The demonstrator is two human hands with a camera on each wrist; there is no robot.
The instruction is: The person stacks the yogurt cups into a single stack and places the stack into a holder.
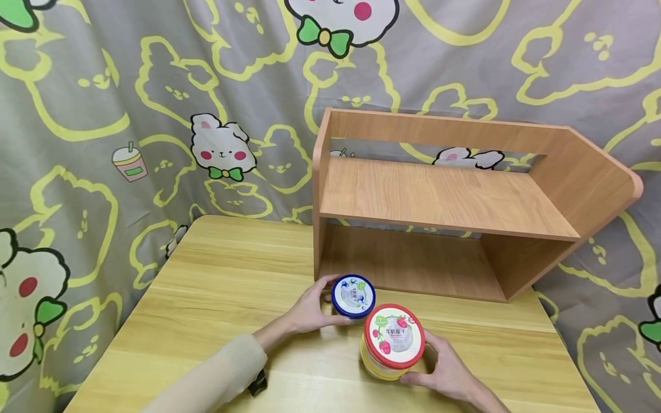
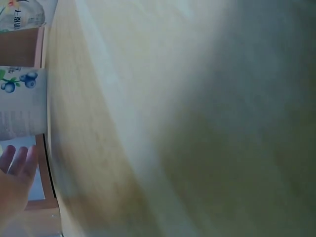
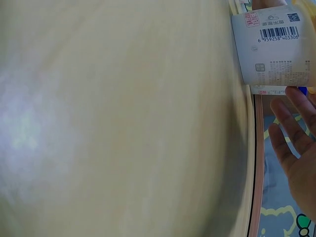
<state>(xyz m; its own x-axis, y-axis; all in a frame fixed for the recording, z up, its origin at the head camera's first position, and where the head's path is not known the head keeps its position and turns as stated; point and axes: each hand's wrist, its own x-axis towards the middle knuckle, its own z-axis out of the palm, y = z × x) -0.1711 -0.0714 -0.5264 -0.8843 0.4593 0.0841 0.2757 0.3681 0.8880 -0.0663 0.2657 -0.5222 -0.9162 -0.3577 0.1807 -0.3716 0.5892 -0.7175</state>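
left grip (image 1: 313, 308) half-spread, holding blue-lidded tub (image 1: 353, 296); right grip (image 1: 445, 368) wider, holding red-lidded tub (image 1: 393, 339)

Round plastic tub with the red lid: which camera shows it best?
The head view: the round, red-lidded plastic tub shows its whole lid and part of its side. The right wrist view shows its barcoded side label, but not the lid; the left wrist view apparently catches only a cut-off corner piece.

Two-tier wooden shelf (image 1: 449, 195) on wooden table (image 1: 217, 275); grey bunny-print curtain (image 1: 170, 97) behind.
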